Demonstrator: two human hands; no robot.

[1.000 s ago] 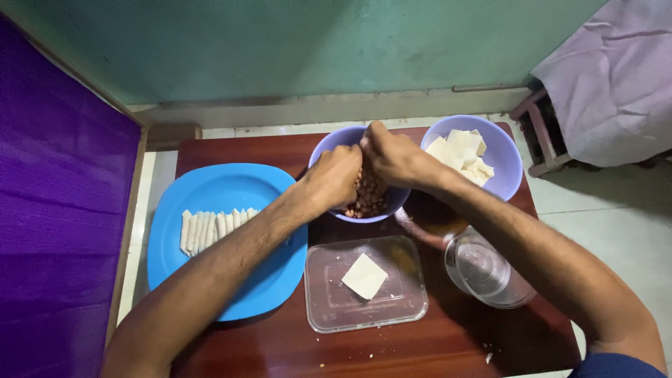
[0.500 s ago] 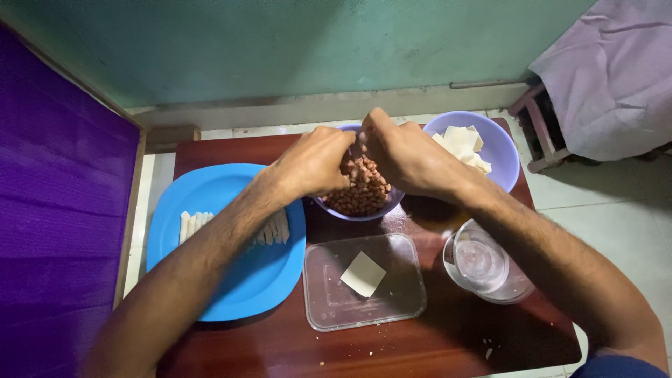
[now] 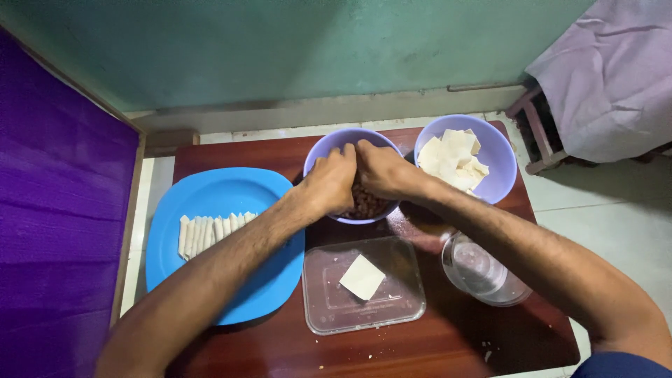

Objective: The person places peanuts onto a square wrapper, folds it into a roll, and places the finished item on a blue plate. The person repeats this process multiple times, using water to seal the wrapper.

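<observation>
Filling lies beneath both hands' closed grip inside the bowl.

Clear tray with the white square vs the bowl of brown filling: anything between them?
Head view: nothing lies there, only bare dark red table between the clear tray and the lilac bowl. Both hands, left and right, are in the bowl.
</observation>
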